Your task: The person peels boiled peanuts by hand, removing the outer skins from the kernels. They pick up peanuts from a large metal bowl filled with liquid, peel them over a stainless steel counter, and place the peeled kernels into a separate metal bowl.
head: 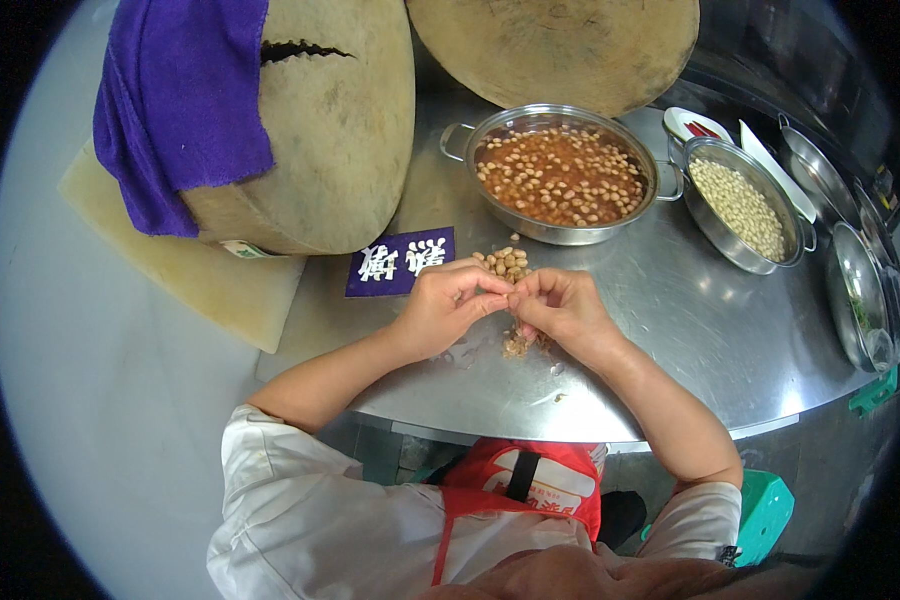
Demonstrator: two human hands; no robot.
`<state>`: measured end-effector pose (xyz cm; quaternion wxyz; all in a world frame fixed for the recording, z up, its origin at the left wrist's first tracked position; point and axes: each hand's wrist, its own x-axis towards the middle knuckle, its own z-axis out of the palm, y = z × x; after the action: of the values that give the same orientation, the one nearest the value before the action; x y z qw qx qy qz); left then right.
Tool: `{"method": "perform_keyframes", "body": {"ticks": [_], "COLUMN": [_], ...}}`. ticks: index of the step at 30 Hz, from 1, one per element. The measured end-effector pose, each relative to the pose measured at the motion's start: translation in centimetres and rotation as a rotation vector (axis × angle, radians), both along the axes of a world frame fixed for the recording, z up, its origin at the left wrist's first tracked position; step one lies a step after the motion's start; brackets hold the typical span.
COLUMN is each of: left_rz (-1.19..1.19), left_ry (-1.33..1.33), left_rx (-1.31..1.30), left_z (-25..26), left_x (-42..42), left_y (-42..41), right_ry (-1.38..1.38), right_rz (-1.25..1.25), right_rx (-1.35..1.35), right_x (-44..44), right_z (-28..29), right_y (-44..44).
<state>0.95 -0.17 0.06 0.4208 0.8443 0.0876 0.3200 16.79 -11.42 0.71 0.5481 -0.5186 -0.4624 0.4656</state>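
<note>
The fingertips of my left hand (450,300) and my right hand (562,307) meet over the steel table (645,352), pinching something small, likely a peanut, mostly covered by the fingers. Just beyond them lies a small pile of wet, skin-on peanuts (506,261). Below my right hand is a little heap of brown peanut skins (521,345). Farther back stands a two-handled steel pot (562,234) of peanuts soaking in reddish-brown water. To its right, a smaller steel pot (742,255) holds pale, peeled peanuts (735,202).
A thick round wooden chopping block (337,150) draped with a purple towel (187,97) stands left on a pale cutting board (247,300). Another round block (562,45) is behind. A purple sign (397,262) bears writing. Steel bowls (859,300) line the right; a green stool (765,517) stands below.
</note>
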Motion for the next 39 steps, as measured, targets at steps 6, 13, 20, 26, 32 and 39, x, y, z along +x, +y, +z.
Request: {"method": "perform_keyframes", "body": {"ticks": [6,13,20,26,32,39], "left_rz": [-0.019,-0.101,-0.235,-0.084,-0.179,-0.131], "left_ry": [-0.01,-0.093,0.027,-0.143,0.037,-0.075], "left_rx": [0.057,-0.411,-0.906,-0.434,-0.82,-0.578], "left_z": [0.3,-0.5,-0.1,-1.3,-0.3,-1.0], "left_x": [-0.2,0.3,-0.3,0.6,-0.3,0.3], "left_y": [-0.2,-0.4,-0.3,-1.1,-0.7,-1.0], "right_ry": [-0.006,0.047,0.045,-0.064,-0.002,-0.016], "right_rz": [0.08,0.085,0.001,-0.033,-0.01,-0.011], "right_rx": [-0.034,0.033,0.095,0.085,0.057,0.044], "right_x": [0.6,0.6,0.0,-0.4,-0.4,-0.4], "right_z": [0.5,0.7,0.4,-0.2,0.7,0.5], "right_y": [-0.1,-0.2,0.0,-0.1,-0.4,-0.3]}}
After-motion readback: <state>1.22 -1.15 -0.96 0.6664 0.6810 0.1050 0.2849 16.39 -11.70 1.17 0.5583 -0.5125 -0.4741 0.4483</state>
